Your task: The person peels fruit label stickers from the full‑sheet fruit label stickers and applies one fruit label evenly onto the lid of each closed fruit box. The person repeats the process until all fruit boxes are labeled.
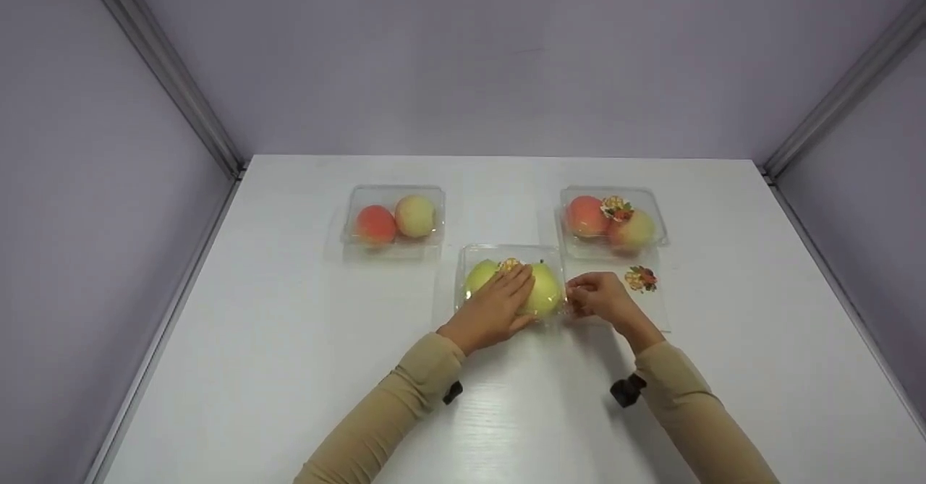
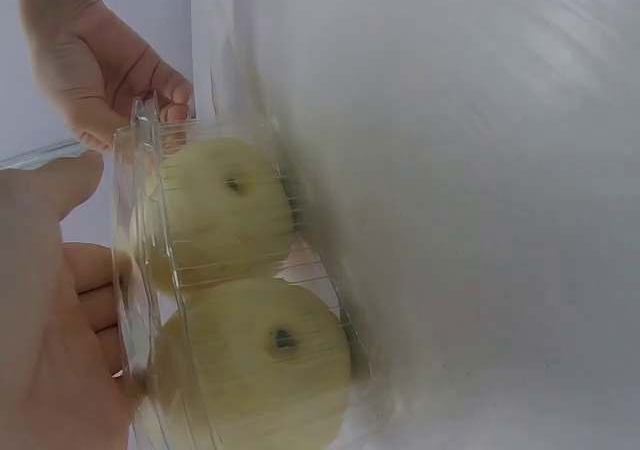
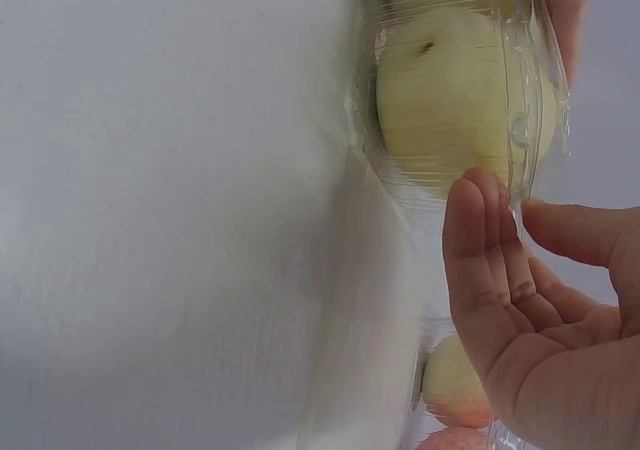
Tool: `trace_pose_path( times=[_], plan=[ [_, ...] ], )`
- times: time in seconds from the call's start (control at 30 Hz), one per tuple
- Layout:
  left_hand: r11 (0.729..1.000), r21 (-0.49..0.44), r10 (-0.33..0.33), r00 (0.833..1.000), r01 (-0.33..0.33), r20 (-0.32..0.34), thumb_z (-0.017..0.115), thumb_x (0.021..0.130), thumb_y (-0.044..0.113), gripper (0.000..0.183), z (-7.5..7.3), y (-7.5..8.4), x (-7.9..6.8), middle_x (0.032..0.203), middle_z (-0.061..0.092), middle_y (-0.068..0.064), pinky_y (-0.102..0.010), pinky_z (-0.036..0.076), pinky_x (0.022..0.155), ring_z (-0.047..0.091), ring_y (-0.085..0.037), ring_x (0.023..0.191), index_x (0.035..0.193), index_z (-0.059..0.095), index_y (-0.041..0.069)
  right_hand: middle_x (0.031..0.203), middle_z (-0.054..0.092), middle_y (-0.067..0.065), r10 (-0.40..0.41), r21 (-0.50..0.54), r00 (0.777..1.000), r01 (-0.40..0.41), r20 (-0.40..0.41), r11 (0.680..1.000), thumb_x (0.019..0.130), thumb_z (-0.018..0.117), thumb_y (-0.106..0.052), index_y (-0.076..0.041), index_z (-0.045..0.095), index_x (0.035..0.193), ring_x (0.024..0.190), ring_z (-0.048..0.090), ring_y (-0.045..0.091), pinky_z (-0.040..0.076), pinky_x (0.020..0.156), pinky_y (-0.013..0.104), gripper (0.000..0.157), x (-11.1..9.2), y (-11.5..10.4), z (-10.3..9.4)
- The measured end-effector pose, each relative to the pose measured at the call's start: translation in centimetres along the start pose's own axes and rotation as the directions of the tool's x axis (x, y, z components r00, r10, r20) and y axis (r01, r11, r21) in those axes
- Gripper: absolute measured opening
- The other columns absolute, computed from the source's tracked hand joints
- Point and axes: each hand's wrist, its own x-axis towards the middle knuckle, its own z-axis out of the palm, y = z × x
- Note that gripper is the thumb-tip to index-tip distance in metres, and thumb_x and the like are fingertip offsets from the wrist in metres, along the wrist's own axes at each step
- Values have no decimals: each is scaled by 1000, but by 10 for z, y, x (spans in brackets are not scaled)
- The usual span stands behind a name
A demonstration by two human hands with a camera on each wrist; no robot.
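A clear plastic clamshell box holding two round yellow-green fruits sits at the middle of the table. My left hand lies across its lid with the fingers extended, partly covering a fruit-picture sticker. At the box's right edge, my right hand pinches the plastic rim between thumb and fingers. The right wrist view shows that thumb above the rim and the fingertips below it. Both fruits show through the ribbed side wall in the left wrist view.
Behind on the left stands another clear box with a red and a pale peach-like fruit. A similar box with a sticker on its lid stands behind on the right. A sheet with a fruit sticker lies beside my right hand.
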Motion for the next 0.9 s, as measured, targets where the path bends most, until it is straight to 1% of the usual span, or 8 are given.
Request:
trace_pose_path(
  times=[0.17,0.4,0.53,0.77,0.9],
  plan=[
    [999,-17,-41,999,41,-4,38,101,48,66,-1,-3,0,161,26,-8,-36,18,125,22,-22,151,150,31,4,69,62,-8,-17,20,1000,16,8,1000,95,52,-3,18,57,114,66,60,3,57,62,20,29,0,0,1],
    [995,-33,-94,996,94,2,37,101,48,66,1,-6,3,161,26,-6,-38,19,125,22,-21,151,151,28,7,71,63,-6,-4,19,1000,4,6,1000,95,52,-4,18,58,115,66,60,3,56,62,20,30,-1,-1,1],
    [991,-47,-123,992,123,-7,37,101,49,66,1,-9,3,161,27,-6,-39,19,125,22,-21,151,152,27,8,73,63,-4,2,23,1000,-2,10,1000,95,52,-5,18,57,115,67,61,3,57,64,22,30,-1,-1,1],
    [978,-110,-185,982,180,-37,34,101,49,66,0,-12,0,161,25,-10,-42,18,125,21,-24,151,151,28,6,72,63,-5,16,36,1000,-16,10,999,95,52,-4,18,56,115,67,61,3,57,64,22,30,-1,-1,1],
    [973,-137,-191,981,186,-31,33,102,49,67,0,-11,-2,162,21,-11,-43,15,125,17,-25,152,152,25,5,72,63,-6,19,39,1000,-19,11,999,95,52,-4,17,56,115,66,62,3,58,64,22,30,-1,-2,1]
  ],
)
